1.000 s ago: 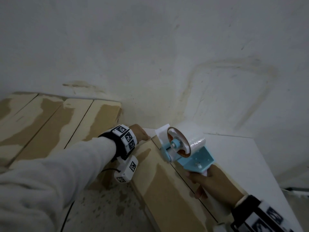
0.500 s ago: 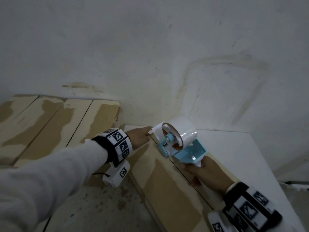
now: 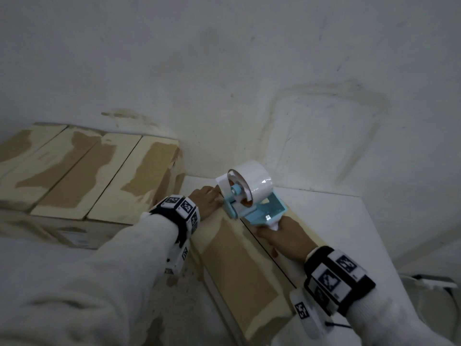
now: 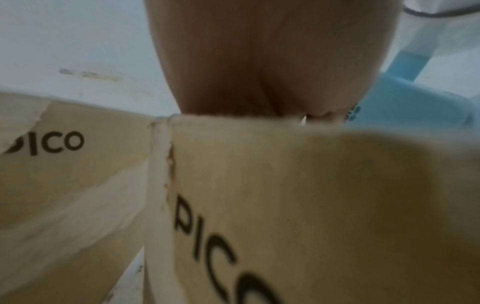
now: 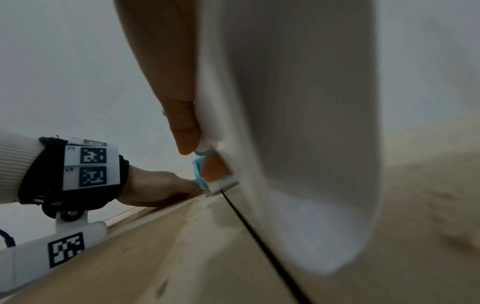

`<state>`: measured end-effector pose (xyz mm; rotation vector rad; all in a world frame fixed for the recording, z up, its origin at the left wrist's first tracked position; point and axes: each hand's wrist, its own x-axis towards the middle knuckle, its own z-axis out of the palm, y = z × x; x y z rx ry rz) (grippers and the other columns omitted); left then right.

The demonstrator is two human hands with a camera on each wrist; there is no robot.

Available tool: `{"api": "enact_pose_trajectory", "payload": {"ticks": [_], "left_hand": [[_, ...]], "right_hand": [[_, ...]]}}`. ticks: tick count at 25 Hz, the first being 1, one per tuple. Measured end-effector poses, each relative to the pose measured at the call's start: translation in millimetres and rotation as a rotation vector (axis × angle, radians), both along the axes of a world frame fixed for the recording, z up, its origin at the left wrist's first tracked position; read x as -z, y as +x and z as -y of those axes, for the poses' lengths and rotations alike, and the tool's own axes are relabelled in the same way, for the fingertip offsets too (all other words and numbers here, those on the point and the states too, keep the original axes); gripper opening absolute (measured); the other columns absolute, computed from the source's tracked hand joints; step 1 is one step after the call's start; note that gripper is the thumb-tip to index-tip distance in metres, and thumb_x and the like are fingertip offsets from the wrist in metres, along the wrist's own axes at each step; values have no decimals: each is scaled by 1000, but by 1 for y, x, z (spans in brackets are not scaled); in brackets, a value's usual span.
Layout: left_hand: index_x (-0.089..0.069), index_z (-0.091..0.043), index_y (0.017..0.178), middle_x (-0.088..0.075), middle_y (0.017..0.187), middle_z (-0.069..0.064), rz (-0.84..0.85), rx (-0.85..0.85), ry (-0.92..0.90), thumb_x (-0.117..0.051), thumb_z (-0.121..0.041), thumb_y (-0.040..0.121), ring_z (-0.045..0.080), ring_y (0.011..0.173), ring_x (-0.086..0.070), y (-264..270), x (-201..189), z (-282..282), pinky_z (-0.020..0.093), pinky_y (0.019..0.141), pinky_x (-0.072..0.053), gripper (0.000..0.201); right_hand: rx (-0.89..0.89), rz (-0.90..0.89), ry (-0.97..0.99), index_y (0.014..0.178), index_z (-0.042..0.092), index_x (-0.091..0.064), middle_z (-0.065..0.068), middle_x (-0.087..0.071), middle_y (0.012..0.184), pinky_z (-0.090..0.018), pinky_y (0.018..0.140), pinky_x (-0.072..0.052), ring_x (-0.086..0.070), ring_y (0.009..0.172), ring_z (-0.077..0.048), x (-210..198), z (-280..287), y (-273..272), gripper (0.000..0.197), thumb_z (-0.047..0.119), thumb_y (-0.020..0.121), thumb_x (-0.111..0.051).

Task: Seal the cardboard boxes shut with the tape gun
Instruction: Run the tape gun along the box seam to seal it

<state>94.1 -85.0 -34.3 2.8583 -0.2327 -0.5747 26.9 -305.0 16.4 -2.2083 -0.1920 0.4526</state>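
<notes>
My right hand (image 3: 282, 237) clenches the tape gun's (image 3: 252, 199) handle at the box's (image 3: 239, 265) far end, over the seam. My left hand (image 3: 205, 199) rests there, fingers seemingly flat. The light plastic gun handles best from its handle.

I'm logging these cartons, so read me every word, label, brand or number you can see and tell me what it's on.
"ICO": side of the left cardboard box, black letters; anything before them is cut off.
"ICO": side of the near cardboard box, black letters; a partly blurred letter stands before them.
White label on the left box's front: print too small to read.
Wristband markers: square code patterns, tiny captions unreadable.
Tape gun: no text visible.
</notes>
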Motion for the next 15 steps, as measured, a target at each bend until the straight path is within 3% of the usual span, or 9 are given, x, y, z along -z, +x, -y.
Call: {"api": "enact_pose_trajectory", "payload": {"ticks": [3, 7, 12, 15], "left_hand": [[-17, -16, 149, -28, 150, 12, 15, -81, -58, -20, -31, 103, 28, 136, -29, 1, 1, 2, 36, 108, -27, 48], [-10, -28, 150, -37, 142, 18, 3, -168, -142, -24, -36, 101, 36, 129, -40, 5, 9, -4, 42, 108, -32, 52], [-5, -29, 150, -33, 146, 17, -9, -194, -32, -21, -41, 100, 36, 130, -39, 10, 15, -3, 42, 110, -30, 54], [5, -35, 149, -28, 150, 16, -29, -192, 20, -17, -45, 100, 36, 132, -37, 11, 14, -5, 43, 112, -27, 55]], "right_hand": [[10, 7, 11, 73, 26, -57, 2, -62, 65, -17, 48, -45, -54, 45, -12, -2, 2, -2, 13, 23, 85, -62], [39, 7, 3, 63, 25, -52, 6, -55, 43, -18, 49, -43, -53, 43, -14, -3, 9, -12, 23, 20, 84, -62], [29, 11, 3, 59, 23, -53, 6, -55, 39, -13, 43, -40, -51, 39, -7, -3, 35, -35, 26, 17, 83, -62], [70, -69, 96, 57, 15, -56, 2, -56, 45, -25, 49, -45, -52, 44, -14, 4, 66, -62, 25, 9, 80, -63]]}}
